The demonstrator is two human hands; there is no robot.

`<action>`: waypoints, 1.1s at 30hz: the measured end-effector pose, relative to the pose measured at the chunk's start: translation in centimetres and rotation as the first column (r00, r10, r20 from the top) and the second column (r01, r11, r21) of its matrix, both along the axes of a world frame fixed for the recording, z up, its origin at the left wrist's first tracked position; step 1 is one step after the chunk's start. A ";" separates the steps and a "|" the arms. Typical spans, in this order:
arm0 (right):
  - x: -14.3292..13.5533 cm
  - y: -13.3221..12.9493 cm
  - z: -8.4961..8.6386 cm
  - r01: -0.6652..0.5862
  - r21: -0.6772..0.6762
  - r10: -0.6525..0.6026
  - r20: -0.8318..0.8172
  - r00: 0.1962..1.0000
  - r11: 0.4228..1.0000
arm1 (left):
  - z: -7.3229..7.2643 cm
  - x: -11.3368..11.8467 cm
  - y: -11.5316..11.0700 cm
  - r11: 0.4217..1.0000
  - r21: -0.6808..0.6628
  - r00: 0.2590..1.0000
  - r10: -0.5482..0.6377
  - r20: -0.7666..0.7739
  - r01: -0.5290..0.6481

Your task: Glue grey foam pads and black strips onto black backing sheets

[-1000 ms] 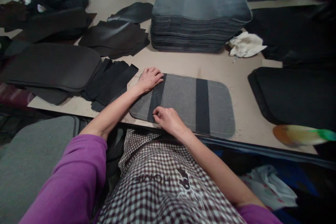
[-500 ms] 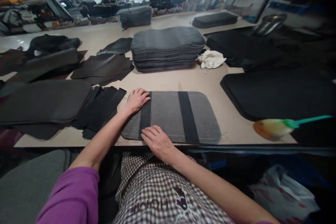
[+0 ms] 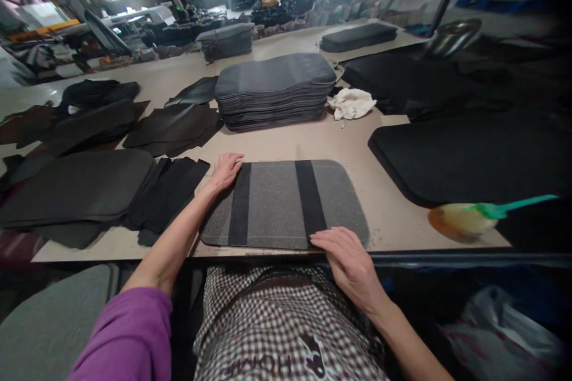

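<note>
A grey felt-like mat [image 3: 273, 205] with rounded corners lies flat at the table's front edge. Two black strips cross it, a left strip [image 3: 240, 205] and a right strip [image 3: 310, 196]. My left hand [image 3: 227, 170] rests at the mat's far left corner, fingers stretched out beside the left strip's top end. On the near edge, my right hand [image 3: 346, 256] lies with its fingers extended over the lower end of the right strip. Neither hand grips anything that I can see.
Behind the mat stands a tall stack of grey mats [image 3: 274, 95] beside a crumpled white cloth [image 3: 352, 103]. Black strips [image 3: 167, 199] and dark sheets [image 3: 80, 187] lie left. At right are a black stack [image 3: 465, 161] and a yellowish bottle [image 3: 462, 220] with a green nozzle.
My right hand has moved right along the near edge, from the left strip to the right strip. My left hand stays near the far left corner. The view has tilted slightly.
</note>
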State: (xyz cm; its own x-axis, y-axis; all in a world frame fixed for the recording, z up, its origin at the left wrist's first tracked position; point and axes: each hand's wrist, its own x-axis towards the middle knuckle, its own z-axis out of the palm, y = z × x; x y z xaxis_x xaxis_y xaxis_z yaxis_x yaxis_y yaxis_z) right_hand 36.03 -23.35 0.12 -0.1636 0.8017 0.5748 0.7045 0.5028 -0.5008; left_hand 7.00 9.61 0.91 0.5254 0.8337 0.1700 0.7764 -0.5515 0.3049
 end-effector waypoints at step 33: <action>6.4 5.8 -0.3 0.285 -0.268 -0.147 0.436 0.888 0.920 | 2.3 -0.5 1.9 0.977 -0.108 0.977 -0.193 -0.084 0.184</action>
